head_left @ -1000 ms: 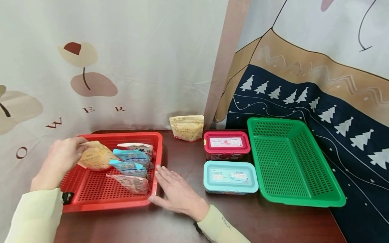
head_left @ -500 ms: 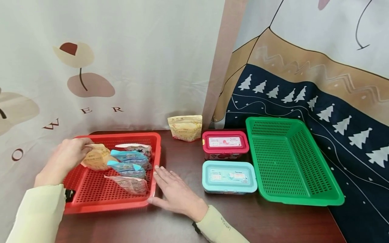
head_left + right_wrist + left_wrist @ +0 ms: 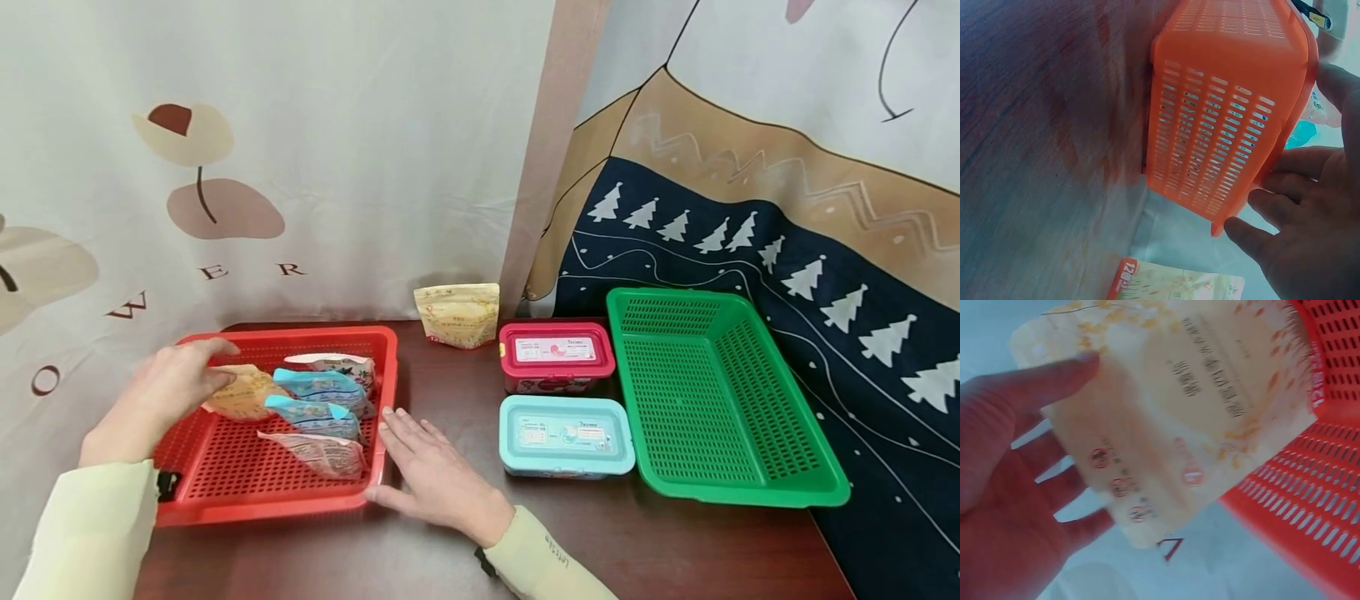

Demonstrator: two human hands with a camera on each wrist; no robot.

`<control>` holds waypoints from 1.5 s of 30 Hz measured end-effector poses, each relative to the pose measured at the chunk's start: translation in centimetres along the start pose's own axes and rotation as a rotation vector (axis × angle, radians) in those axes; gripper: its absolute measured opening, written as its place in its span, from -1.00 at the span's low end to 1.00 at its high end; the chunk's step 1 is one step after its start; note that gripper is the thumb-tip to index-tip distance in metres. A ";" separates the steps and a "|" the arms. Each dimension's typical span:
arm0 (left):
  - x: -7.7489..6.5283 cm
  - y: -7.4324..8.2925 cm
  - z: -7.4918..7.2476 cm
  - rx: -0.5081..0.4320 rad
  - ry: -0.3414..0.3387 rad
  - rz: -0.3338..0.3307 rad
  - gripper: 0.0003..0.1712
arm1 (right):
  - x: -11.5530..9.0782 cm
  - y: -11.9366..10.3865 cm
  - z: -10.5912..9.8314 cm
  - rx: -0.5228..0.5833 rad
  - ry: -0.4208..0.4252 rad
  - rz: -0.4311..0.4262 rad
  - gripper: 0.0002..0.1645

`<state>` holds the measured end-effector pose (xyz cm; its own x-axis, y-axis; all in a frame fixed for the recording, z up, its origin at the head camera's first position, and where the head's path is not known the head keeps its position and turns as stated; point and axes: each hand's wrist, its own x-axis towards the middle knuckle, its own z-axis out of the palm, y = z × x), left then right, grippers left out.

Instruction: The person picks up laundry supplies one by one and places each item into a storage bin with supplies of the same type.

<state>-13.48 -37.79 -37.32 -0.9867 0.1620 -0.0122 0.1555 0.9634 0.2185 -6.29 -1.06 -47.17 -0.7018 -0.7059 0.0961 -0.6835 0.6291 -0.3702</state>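
In the head view a cream-yellow pouch (image 3: pixel 243 392) stands in the left part of the red basket (image 3: pixel 262 505). My left hand (image 3: pixel 161 392) is over its top edge, thumb and index finger spread apart. The left wrist view has the thumb in front of the pouch (image 3: pixel 1166 406) and the other fingers partly hidden behind it. My right hand (image 3: pixel 442 475) rests with straight fingers against the basket's right rim. Two blue-topped pouches (image 3: pixel 322 421), a pink-white pouch (image 3: pixel 318 455) and a white pouch (image 3: pixel 360 367) lean in the basket's right half.
Another cream-yellow pouch (image 3: pixel 459 317) stands against the curtain (image 3: pixel 375 167). Right of it on the brown table (image 3: pixel 450 550) are a crimson lidded box (image 3: pixel 557 352) and a light-blue lidded box (image 3: pixel 566 435). A green basket (image 3: pixel 750 496) sits at the right.
The cream-yellow pouch in the basket has shifted slightly right and sunk lower. My left thumb and index finger have parted at its top. My right hand stays at the rim.
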 end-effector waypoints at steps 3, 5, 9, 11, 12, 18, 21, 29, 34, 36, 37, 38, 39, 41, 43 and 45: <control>0.0 0.3 -0.5 0.022 0.024 0.026 -0.30 | 0.0 0.0 0.0 -0.008 0.006 -0.001 0.06; -0.1 0.6 -1.0 0.012 0.034 0.027 -0.20 | 0.0 0.0 0.0 -0.013 0.012 -0.001 0.05; -0.5 1.6 -2.0 -0.021 -0.003 -0.011 -0.05 | 0.0 -0.1 0.1 -0.015 0.020 0.003 0.05; -0.6 2.0 -2.4 -0.017 -0.024 -0.023 -0.01 | 0.0 -0.1 0.2 -0.015 0.023 0.005 0.05; -0.7 2.3 -2.5 -0.013 -0.032 -0.025 0.01 | 0.0 -0.2 0.2 -0.014 0.024 0.006 0.05; -1.2 3.7 -3.1 0.008 -0.018 -0.018 0.06 | -0.1 -0.3 0.5 0.007 0.025 0.015 0.04; -1.3 4.7 -3.5 0.036 0.033 -0.001 0.03 | -0.1 -0.3 0.5 0.024 0.031 0.017 0.03; -1.1 8.5 -4.8 0.118 0.263 0.137 -0.13 | -0.3 -0.4 0.5 0.015 0.075 0.013 -0.05; -0.2 11.4 -5.1 0.095 0.419 0.272 -0.22 | -0.7 -0.8 -0.1 0.001 0.137 0.017 -0.15; 0.3 12.5 -5.2 0.087 0.461 0.320 -0.24 | -0.9 -0.7 -0.6 -0.012 0.170 0.021 -0.18; 0.5 13.0 -5.2 0.087 0.474 0.338 -0.25 | -1.0 -0.7 -0.8 -0.018 0.188 0.021 -0.19; 0.8 13.5 -5.2 0.087 0.478 0.351 -0.25 | -1.2 -0.6 -1.2 -0.021 0.204 0.024 -0.21; 1.0 14.0 -5.2 0.089 0.477 0.361 -0.25 | -1.3 -0.5 -1.5 -0.024 0.218 0.028 -0.22; 1.4 15.0 -5.2 0.088 0.471 0.375 -0.26 | -1.7 -0.2 -2.1 -0.016 0.239 0.040 -0.24; 1.9 16.0 -5.2 0.089 0.464 0.393 -0.27 | -2.1 0.1 -2.7 0.003 0.249 0.055 -0.26; 2.3 16.9 -5.1 0.082 0.468 0.420 -0.29 | -2.6 0.6 -3.3 0.019 0.249 0.080 -0.27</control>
<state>-13.37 -22.19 -28.69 -0.7539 0.4372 0.4904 0.5186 0.8542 0.0358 -5.51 2.25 -44.54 -0.7829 -0.5507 0.2893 -0.6215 0.6719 -0.4029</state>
